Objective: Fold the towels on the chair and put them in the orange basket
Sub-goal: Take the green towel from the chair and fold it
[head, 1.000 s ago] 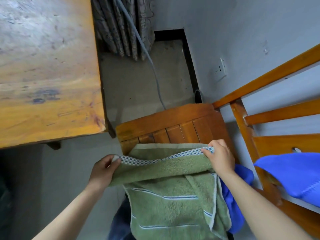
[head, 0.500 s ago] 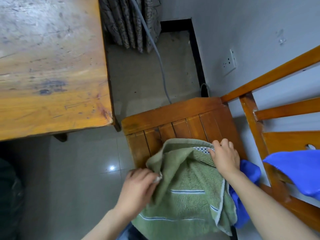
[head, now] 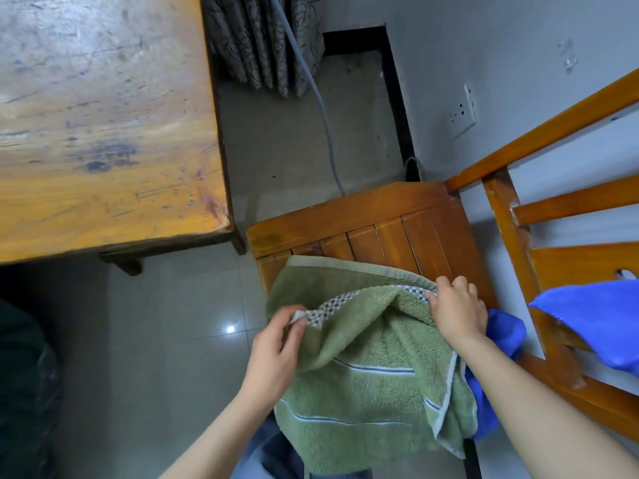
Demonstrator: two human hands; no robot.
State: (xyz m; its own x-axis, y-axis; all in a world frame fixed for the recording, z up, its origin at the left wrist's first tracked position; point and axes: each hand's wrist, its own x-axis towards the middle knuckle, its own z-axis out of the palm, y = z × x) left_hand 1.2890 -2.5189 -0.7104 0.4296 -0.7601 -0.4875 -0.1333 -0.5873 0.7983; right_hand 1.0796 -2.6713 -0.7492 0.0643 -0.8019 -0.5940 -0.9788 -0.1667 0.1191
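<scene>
A green towel [head: 366, 385] with white and blue stripes lies over the seat of the wooden chair [head: 373, 219]. Its checkered border runs between my two hands. My left hand [head: 276, 350] pinches the left corner of that border. My right hand [head: 456, 309] holds the right corner down near the seat's right side. A blue towel [head: 505, 333] shows under my right wrist, partly hidden by the green one. Another blue towel [head: 594, 323] hangs over the chair's back rail at the right. No orange basket is in view.
A worn wooden table [head: 103, 126] fills the upper left, its corner close to the chair. A grey cable [head: 321, 112] runs over the floor from a curtain [head: 262, 39]. A wall socket [head: 465, 110] sits on the grey wall. Dark cloth [head: 290, 458] lies below the towel.
The towel's border was stretched wide, then my left hand bunched it toward the right. Now my left hand has lifted the checkered corner again and the edge sags between both hands.
</scene>
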